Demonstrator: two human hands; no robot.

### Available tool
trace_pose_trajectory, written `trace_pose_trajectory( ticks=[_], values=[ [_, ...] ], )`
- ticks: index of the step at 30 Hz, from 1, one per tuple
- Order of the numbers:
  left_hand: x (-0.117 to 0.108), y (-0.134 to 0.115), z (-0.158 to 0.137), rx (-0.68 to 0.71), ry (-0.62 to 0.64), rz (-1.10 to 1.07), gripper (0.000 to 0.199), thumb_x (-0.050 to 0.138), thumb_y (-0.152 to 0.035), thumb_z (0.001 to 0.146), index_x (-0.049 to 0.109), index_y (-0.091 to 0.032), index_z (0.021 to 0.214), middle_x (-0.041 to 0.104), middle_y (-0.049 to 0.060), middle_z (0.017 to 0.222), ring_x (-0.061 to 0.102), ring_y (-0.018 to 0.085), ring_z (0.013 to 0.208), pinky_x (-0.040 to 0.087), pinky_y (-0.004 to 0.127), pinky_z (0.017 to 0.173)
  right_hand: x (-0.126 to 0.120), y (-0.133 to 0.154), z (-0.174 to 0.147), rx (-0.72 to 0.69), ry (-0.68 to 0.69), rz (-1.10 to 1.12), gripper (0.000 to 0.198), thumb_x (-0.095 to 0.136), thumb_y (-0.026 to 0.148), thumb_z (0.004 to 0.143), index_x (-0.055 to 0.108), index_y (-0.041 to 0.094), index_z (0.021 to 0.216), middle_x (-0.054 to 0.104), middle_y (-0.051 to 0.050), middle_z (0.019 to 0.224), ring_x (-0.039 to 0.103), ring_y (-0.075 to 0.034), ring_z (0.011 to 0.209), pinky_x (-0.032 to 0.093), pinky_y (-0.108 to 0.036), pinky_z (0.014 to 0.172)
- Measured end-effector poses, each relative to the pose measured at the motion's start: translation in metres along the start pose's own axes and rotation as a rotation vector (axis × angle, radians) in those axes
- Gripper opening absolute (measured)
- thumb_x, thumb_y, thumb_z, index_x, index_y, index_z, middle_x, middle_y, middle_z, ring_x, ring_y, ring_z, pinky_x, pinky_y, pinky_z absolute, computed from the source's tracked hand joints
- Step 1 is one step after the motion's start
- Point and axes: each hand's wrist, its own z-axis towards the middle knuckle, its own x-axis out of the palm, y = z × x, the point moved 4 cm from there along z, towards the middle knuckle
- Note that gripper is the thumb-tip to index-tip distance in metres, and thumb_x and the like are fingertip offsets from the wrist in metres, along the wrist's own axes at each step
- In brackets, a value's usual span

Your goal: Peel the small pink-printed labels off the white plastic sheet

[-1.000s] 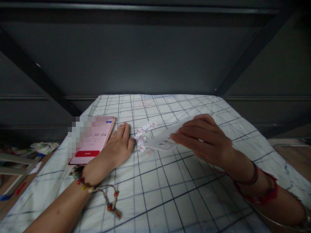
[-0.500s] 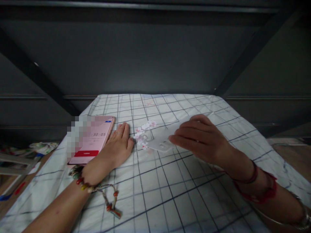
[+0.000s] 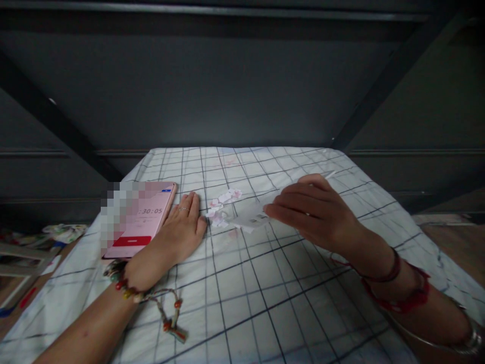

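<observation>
We see two bare hands at work over a desk [image 3: 242,313] spread with a white checked cloth [image 3: 303,323]. Our right hand [image 3: 322,217] grips a thin, pale plastic sheet [image 3: 248,221] between thumb and fingers; the sheet slants down to the left and has small dark marks close to the fingertips. It is blurred, so it may be some other thin, see-through piece. Its lower end reaches the torn paper scraps [image 3: 217,217], which lie in a loose, curved group near the middle of the desk, white with touches of pink.

Our left hand [image 3: 185,227] holds nothing: it lies flat, palm down, fingers stretched forward, between the scraps and a pink phone [image 3: 134,227]. The phone lies face up, with running digits and a red bar on its screen, and our wrist hides part of its near edge from view.

We wear a ring [image 3: 184,209] and a bead bracelet [image 3: 121,285] on the left, red bracelets [image 3: 415,298] and a silver bangle [image 3: 472,338] on the right. A dark panel [image 3: 242,86] stands behind the desk.
</observation>
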Motion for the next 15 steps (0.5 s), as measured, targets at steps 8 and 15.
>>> trace_pose_trajectory(
  ticks=[8,15],
  values=[
    [0.0019,0.0024,-0.0002,0.019,-0.018,-0.018,0.076,0.023,-0.037,0.109,0.031,0.004,0.173,0.033,0.028,0.182,0.030,0.037,0.173,0.034,0.060,0.138,0.0015,0.0032,-0.0008,0.041,-0.057,0.021,0.012,0.056,0.010,0.112,0.065,0.019,0.112,0.079,0.003,0.090,0.068,-0.013,0.084,0.051,-0.033,0.083],
    [-0.0007,-0.0024,0.0002,-0.016,0.017,0.032,0.077,0.020,-0.035,0.108,0.031,0.005,0.172,0.032,0.027,0.184,0.029,0.034,0.173,0.031,0.053,0.140,0.0028,0.0033,-0.0010,0.015,-0.021,0.034,0.013,0.065,0.007,0.107,0.065,0.018,0.114,0.078,0.003,0.090,0.067,-0.014,0.085,0.050,-0.034,0.084]
  ],
)
